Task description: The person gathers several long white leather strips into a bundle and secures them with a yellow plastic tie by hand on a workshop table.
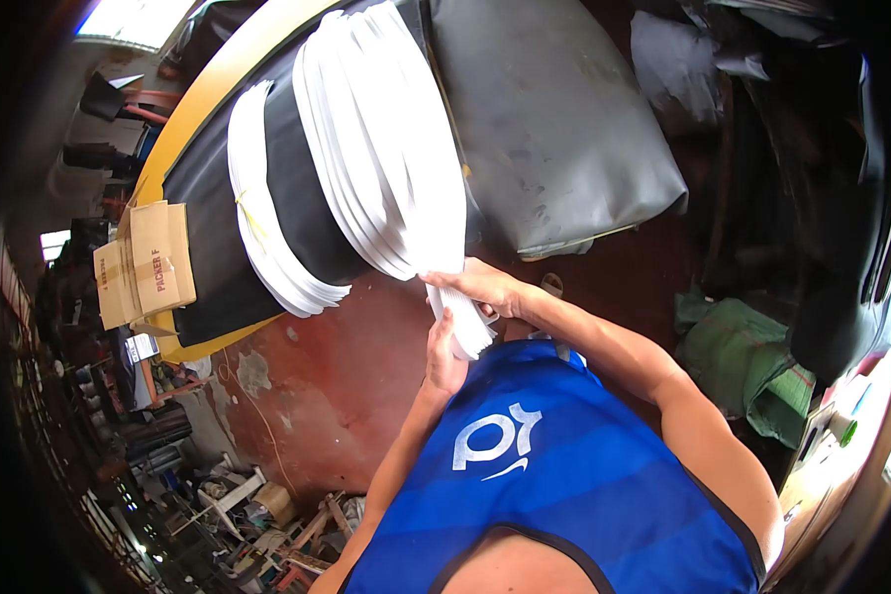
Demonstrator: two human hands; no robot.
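Observation:
A thick bundle of long white strips (376, 139) stretches over the black-covered table toward my body. Its near end hangs past the table edge, between my hands. My left hand (446, 358) wraps around the lower end of the strips, its thumb pointing up along their side. Just above, my right hand (480, 284) grips the same bundle, fingers closed across it. Farther left on the black sheet (302, 188) lies a thinner bundle of white strips (257, 213), tied with a yellow string.
A cardboard box (158, 262) sits at the table's left end, by its yellow edge (193, 89). Dark grey sheeting (564, 119) covers a block at the right. A green sack (738, 351) stands on the right; scrap wood and clutter (257, 515) fill the lower left floor.

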